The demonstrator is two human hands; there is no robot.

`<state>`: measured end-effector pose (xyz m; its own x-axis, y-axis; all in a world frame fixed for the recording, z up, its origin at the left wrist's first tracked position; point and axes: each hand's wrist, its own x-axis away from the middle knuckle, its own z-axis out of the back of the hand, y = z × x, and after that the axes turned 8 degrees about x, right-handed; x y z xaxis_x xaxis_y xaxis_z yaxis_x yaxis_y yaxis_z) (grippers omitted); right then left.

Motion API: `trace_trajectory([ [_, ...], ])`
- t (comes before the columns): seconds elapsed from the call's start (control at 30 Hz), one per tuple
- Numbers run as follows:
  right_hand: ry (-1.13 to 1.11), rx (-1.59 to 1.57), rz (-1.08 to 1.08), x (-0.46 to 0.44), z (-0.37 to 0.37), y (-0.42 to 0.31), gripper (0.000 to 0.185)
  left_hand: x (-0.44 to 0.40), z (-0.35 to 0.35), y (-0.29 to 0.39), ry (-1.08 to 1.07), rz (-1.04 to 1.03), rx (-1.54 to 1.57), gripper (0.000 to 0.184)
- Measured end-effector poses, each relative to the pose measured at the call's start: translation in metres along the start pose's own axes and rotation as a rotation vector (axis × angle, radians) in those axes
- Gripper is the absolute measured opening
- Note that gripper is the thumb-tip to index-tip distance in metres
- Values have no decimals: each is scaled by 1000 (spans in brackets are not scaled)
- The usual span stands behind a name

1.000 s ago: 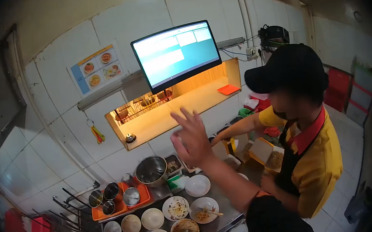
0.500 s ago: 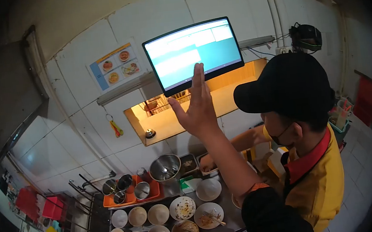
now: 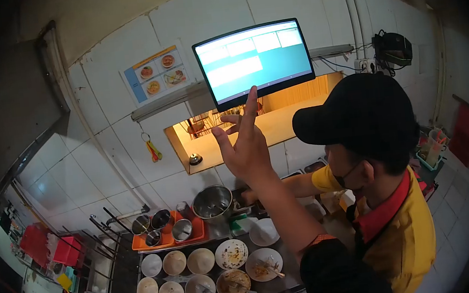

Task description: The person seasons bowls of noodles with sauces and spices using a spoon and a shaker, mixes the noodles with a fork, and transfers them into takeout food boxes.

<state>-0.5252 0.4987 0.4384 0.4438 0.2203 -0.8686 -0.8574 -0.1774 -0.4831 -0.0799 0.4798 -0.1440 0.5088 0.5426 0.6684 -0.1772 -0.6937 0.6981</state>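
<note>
My right hand (image 3: 244, 150) is raised in front of a wall-mounted tablet screen (image 3: 255, 67), its back toward me. The index finger points up, its tip over the screen's lower edge. The thumb sticks out to the left and the other fingers bend forward, holding nothing. Whether the fingertip touches the screen cannot be told. White and teal panels glow on the display. My left hand is out of view.
A co-worker in a black cap (image 3: 357, 116) and yellow shirt (image 3: 400, 232) reaches across the counter at right. Used bowls (image 3: 234, 253), a steel mixing bowl (image 3: 213, 202) and an orange tray (image 3: 197, 230) with metal cups stand below. A call bell (image 3: 195, 159) sits in the serving hatch.
My right index finger stays raised while the other fingers have bent forward. More white panels show along the screen's top. The co-worker's hand has moved left, and the whole view has shifted slightly.
</note>
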Motion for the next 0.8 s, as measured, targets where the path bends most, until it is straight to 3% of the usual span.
trace_trajectory([
  [0.17, 26, 24, -34, 35, 8, -46, 99, 5, 13, -6, -91, -12, -31, 48],
  [0.27, 59, -170, 76, 77, 22, -92, 95, 16, 29, -8, -144, -6, -58, 48],
  [0.37, 9, -291, -11, 117, 16, -114, 95, 28, 51, -16, -182, -1, -101, 48],
  [0.4, 68, -325, -43, 133, 8, -120, 78, 31, 66, -8, -185, 12, -99, 48],
  [0.43, 76, -304, -49, 148, 7, -120, 78, 33, 75, -7, -191, 15, -108, 48],
  [0.5, -47, -28, 78, 180, 8, -120, 44, 40, 95, 0, -183, 10, -114, 48],
  [0.57, -169, -48, -39, 223, 14, -123, 16, 45, 113, 0, -173, 10, -119, 48],
  [0.8, -834, 1, -491, 398, 42, -103, 28, 75, 155, -15, -110, 15, -115, 47],
])
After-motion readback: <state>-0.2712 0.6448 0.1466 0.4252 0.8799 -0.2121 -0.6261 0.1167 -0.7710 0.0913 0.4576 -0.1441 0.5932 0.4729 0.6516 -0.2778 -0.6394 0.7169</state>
